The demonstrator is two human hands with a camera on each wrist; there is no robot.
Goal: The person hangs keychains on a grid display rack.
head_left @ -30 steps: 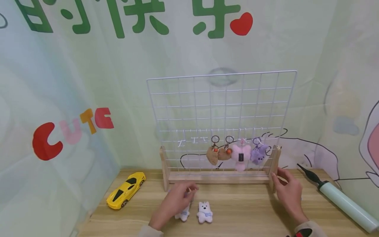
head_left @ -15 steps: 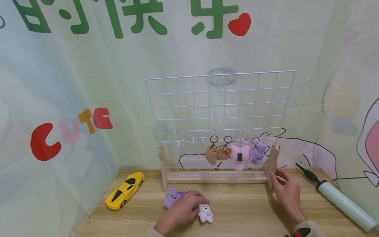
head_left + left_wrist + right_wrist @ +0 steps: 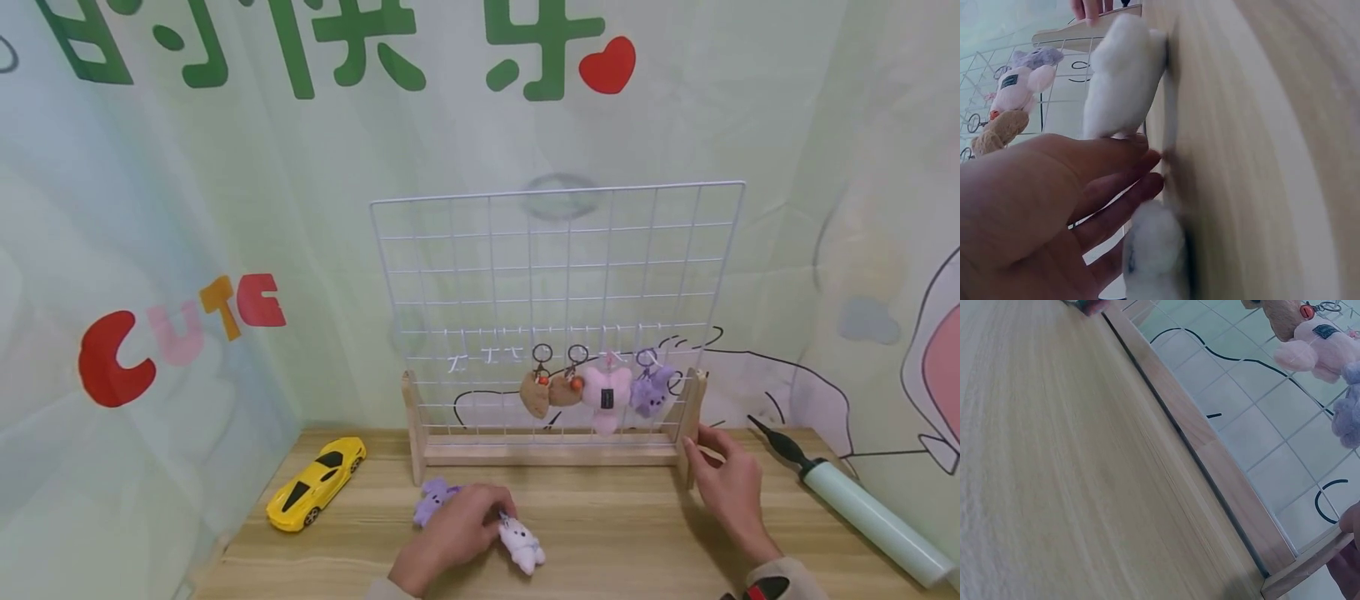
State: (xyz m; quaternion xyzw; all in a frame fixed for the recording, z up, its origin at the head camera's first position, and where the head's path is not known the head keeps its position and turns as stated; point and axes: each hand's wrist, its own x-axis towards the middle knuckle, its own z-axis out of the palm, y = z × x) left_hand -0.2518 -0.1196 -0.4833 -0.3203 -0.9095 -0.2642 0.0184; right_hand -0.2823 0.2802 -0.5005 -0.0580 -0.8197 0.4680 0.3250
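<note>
My left hand [image 3: 459,527] pinches the top of a white plush bear [image 3: 521,543], which lies tilted on the table; the left wrist view shows the bear [image 3: 1124,78] just past the thumb of that hand [image 3: 1041,200]. Another white plush [image 3: 1157,253] lies under the fingers there, hidden in the head view. A purple plush [image 3: 432,502] is partly behind the left hand. My right hand [image 3: 729,492] grips the right wooden post [image 3: 692,421] of the wire rack; only its fingers [image 3: 1349,562] show at the right wrist view's edge.
Two brown plushes [image 3: 536,395], a pink one [image 3: 606,392] and a purple one [image 3: 652,392] hang on the rack, with bare white hooks [image 3: 457,363] at left. A yellow toy car [image 3: 317,485] is at left, a pale green pump [image 3: 873,521] at right.
My left hand has moved right from the other white plush to this bear, whose body has turned and tilted. The purple plush has come into view. My right hand stays on the post.
</note>
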